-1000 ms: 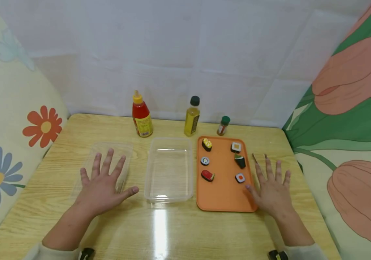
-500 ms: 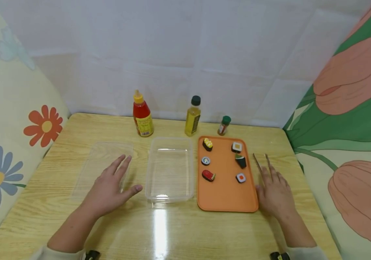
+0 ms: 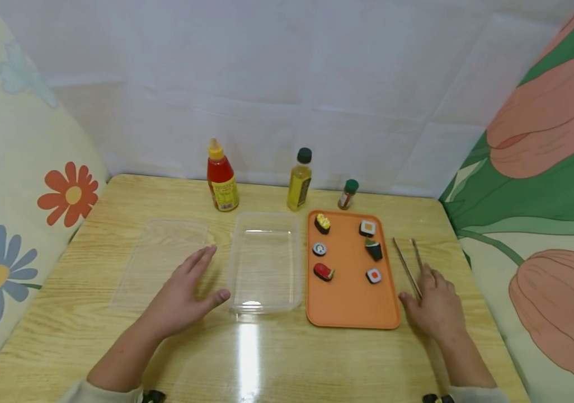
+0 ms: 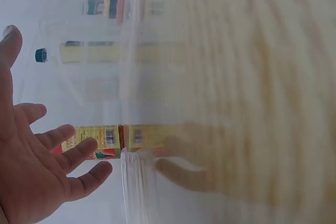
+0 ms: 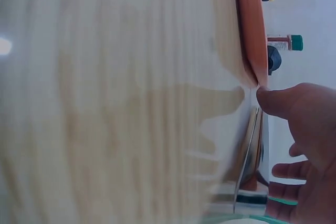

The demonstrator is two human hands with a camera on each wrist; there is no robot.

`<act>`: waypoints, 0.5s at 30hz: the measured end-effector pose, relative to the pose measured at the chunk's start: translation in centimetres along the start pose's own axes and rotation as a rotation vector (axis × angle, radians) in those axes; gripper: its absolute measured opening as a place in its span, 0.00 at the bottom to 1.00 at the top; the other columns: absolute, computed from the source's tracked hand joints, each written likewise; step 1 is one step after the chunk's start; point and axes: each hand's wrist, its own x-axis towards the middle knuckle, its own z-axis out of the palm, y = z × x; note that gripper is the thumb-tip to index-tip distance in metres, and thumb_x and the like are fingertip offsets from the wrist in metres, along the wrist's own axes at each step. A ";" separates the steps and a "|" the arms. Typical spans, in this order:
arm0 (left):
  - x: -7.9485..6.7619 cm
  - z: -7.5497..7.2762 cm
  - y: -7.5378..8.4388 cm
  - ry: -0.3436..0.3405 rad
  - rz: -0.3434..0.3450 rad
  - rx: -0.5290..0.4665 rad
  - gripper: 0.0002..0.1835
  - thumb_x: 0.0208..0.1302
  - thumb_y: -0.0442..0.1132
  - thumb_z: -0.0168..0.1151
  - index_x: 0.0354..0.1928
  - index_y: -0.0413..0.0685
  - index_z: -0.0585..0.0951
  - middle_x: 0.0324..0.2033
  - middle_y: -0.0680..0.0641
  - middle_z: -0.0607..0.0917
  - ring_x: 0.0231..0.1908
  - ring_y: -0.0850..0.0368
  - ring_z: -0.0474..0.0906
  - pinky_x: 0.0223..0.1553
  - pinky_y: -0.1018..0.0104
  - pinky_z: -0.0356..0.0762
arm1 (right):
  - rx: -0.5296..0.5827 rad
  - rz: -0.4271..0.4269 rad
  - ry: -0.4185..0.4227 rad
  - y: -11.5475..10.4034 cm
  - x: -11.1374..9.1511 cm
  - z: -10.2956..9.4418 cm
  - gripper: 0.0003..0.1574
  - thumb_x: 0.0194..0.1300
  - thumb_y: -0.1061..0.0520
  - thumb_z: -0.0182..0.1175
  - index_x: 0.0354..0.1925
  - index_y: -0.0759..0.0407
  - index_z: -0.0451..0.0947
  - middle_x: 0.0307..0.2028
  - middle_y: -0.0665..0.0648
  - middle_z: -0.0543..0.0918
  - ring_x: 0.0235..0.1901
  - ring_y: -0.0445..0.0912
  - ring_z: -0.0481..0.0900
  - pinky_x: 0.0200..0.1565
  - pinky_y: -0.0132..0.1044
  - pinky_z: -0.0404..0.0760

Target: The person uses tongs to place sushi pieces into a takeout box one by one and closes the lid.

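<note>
My left hand (image 3: 181, 302) hovers palm inward, fingers extended and thumb apart, between a clear plastic lid (image 3: 166, 235) and a clear plastic container (image 3: 265, 308). It holds nothing. At the right, my right hand (image 3: 438, 308) is over the handle end of metal tongs (image 3: 405, 266), partly covering them. In the right wrist view its thumb (image 5: 278, 102) and fingers are spread beside the tongs (image 5: 251, 203), not closed round them. Left of the tongs lies an orange tray (image 3: 352, 305) with toy sushi, including a red-topped piece (image 3: 323, 272) and a dark cone-shaped roll (image 3: 374, 250).
Along the back of the wooden table (image 3: 206, 364) stand a red sauce bottle (image 3: 224, 187), a yellow oil bottle (image 3: 299, 187) and a small green-capped jar (image 3: 348, 195). White cloth (image 3: 267, 84) hangs behind, with flowered cloth at both sides.
My left hand has turned from palm-down to palm-inward and moved right toward the container. My right hand has drawn its spread fingers in and shifted slightly right, over the tongs' handle end.
</note>
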 end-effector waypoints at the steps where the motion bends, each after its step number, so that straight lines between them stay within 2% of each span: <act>1: 0.0 0.1 0.1 -0.004 0.003 -0.004 0.52 0.67 0.64 0.67 0.84 0.56 0.52 0.77 0.34 0.60 0.72 0.25 0.59 0.62 0.22 0.63 | -0.003 0.010 -0.012 0.1 -0.1 0.0 0.58 0.71 0.40 0.63 0.77 0.77 0.50 0.68 0.83 0.62 0.63 0.80 0.64 0.59 0.74 0.68; 7: 0.0 0.3 0.5 -0.055 0.003 -0.025 0.52 0.67 0.66 0.65 0.84 0.57 0.52 0.76 0.33 0.62 0.71 0.25 0.61 0.63 0.23 0.63 | 0.001 0.059 -0.063 0.7 -0.2 0.0 0.60 0.71 0.39 0.62 0.72 0.85 0.52 0.62 0.87 0.64 0.60 0.82 0.65 0.59 0.73 0.69; 15: 0.0 0.8 0.6 -0.099 0.000 -0.021 0.51 0.67 0.64 0.67 0.83 0.54 0.55 0.75 0.35 0.64 0.71 0.26 0.63 0.63 0.24 0.64 | 0.033 0.076 -0.097 1.1 -0.2 0.2 0.50 0.75 0.43 0.58 0.68 0.87 0.59 0.56 0.86 0.69 0.56 0.79 0.70 0.57 0.71 0.72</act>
